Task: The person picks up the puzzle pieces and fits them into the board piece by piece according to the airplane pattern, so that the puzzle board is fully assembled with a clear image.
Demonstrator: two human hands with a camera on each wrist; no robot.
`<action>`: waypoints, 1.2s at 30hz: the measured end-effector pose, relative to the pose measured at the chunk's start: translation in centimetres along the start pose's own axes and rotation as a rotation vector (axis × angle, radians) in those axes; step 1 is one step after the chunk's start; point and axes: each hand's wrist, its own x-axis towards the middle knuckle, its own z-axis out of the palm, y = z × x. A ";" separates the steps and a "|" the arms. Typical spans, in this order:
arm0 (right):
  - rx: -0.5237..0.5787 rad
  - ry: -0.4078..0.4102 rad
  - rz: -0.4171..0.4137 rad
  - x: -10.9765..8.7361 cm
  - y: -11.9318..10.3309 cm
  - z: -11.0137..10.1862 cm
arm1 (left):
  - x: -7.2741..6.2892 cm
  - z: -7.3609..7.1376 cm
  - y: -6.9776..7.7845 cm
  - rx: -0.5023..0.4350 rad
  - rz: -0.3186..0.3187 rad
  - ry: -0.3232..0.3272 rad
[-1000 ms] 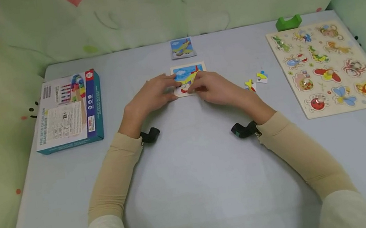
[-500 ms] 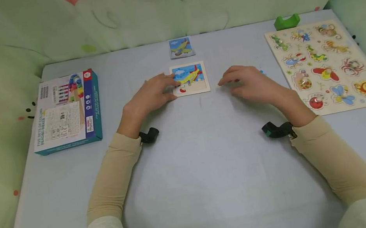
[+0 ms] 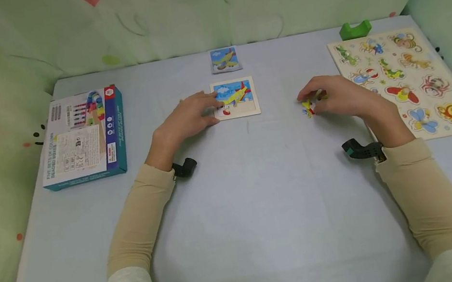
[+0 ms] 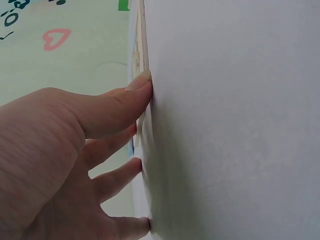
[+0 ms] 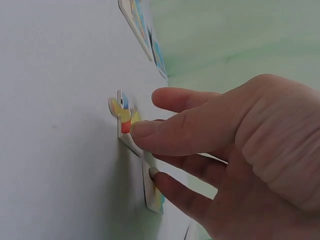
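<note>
The puzzle board [image 3: 249, 108], a small framed jigsaw with a yellow airplane picture, lies flat at the table's middle. At its left front corner rests my left hand [image 3: 191, 115]; in the left wrist view the thumb [image 4: 136, 97] touches the board's edge, other fingers spread with tips down. My right hand [image 3: 342, 97] is over the loose pieces to the right. Its thumb overlaps a yellow-and-red jigsaw piece [image 5: 125, 117] on the table, while the index finger stands apart from it. Another fingertip is at a second jigsaw piece [image 5: 151, 192], mostly hidden in the head view.
Behind the board lies a small airplane picture [image 3: 225, 59]. A boxed toy set [image 3: 81, 138] is at the left. At the right are a wooden insect peg puzzle [image 3: 415, 83] and a green block [image 3: 355, 30]. Curtain walls border the table's back and sides.
My right hand has left the puzzle board and moved right to the loose pieces. A piece it covered there half a second ago now shows beneath its fingertips. My left hand stays at the board.
</note>
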 end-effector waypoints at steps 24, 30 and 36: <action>0.024 -0.006 0.045 0.3 0.7 0.1 | -0.1 0.1 0.2 -0.010 -0.011 0.001; 0.006 -0.006 0.067 0.4 0.4 0.3 | -0.1 0.1 0.0 -0.012 -0.009 0.001; -0.011 -0.023 0.078 0.2 0.4 0.1 | 0.0 0.2 0.0 -0.025 -0.007 0.004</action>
